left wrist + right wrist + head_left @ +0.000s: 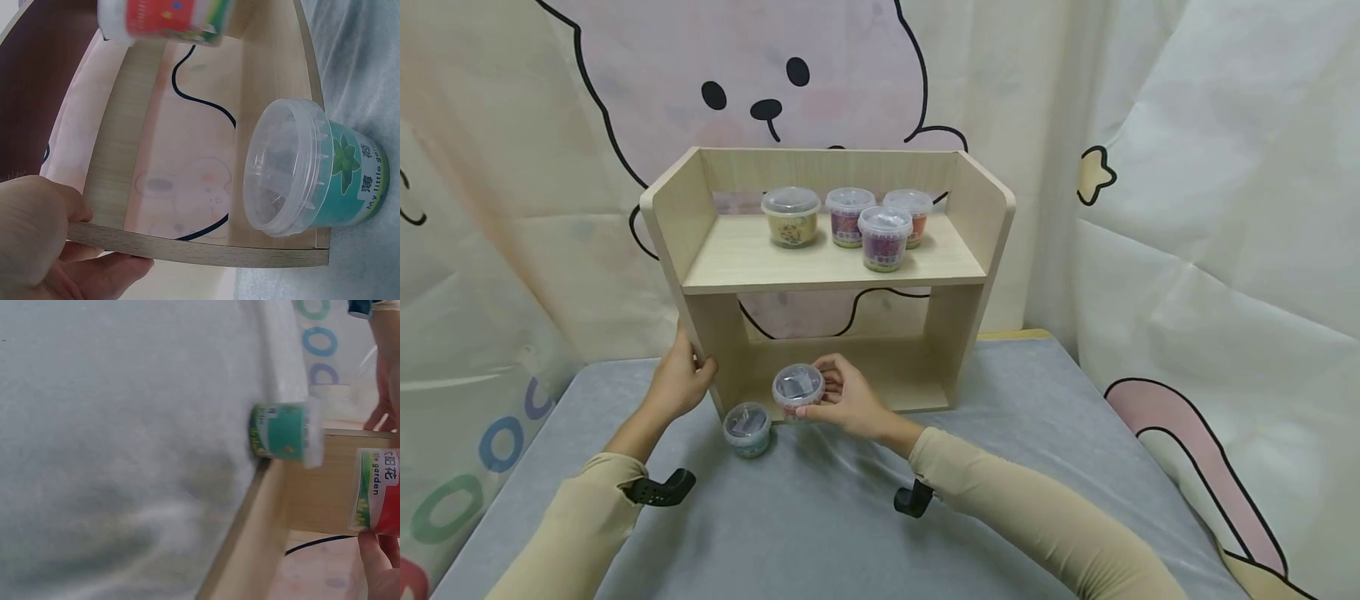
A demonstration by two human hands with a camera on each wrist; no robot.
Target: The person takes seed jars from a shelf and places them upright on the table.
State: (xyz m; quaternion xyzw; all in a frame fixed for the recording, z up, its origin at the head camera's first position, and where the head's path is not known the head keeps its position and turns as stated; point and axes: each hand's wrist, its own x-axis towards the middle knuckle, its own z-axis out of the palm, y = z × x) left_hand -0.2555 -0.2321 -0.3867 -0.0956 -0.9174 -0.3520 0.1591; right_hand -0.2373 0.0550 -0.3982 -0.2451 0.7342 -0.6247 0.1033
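Observation:
My left hand point(682, 377) grips the left side panel of a small wooden shelf point(835, 279), thumb inside and fingers behind the edge. My right hand point(853, 398) holds a red-labelled plastic tub point(798, 388) with a clear lid, raised in front of the lower compartment. That red label point(386, 487) shows in the right wrist view, with fingers at the tub's side. A teal-labelled tub point(747, 430) with a clear lid stands upright on the table at the shelf's front left corner. Its green leaf print point(345, 164) is visible in the left wrist view.
On the upper shelf stand a wider yellow tub point(792, 225), two purple-labelled tubs, one in front point(884, 246), and an orange-red tub point(917, 225) partly hidden. A grey cloth point(820, 533) covers the table. Printed curtains point(1210, 250) hang behind and at the sides.

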